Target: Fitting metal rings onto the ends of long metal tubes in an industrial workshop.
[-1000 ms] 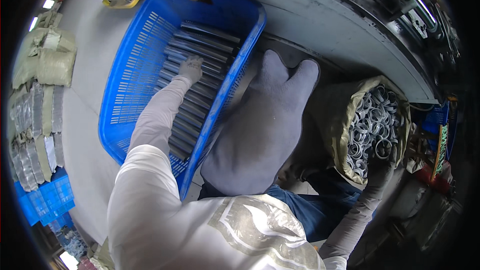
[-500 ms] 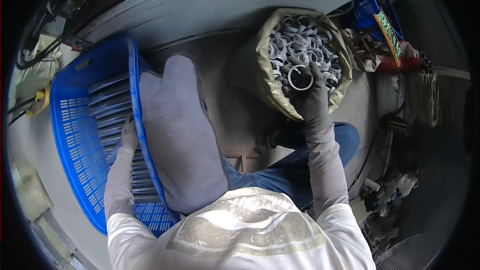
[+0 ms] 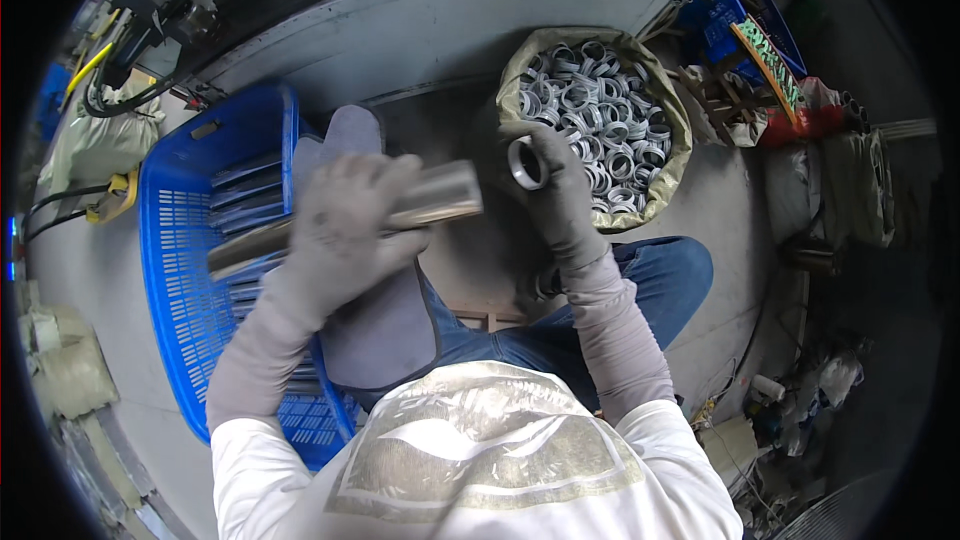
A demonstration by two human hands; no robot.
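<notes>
The left hand (image 3: 345, 220) has lifted a blurred, apparently metal tube (image 3: 450, 193) over the right rim of the blue basket (image 3: 155, 230); farther right, the right hand (image 3: 560, 195) grips a ring (image 3: 541, 165) by the sack (image 3: 683, 130). A grey pad (image 3: 380, 335) flanks the basket.

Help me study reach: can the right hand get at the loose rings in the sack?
Probably yes: the right hand is by the open sack, the loose rings uncovered, though it holds a single ring.
</notes>
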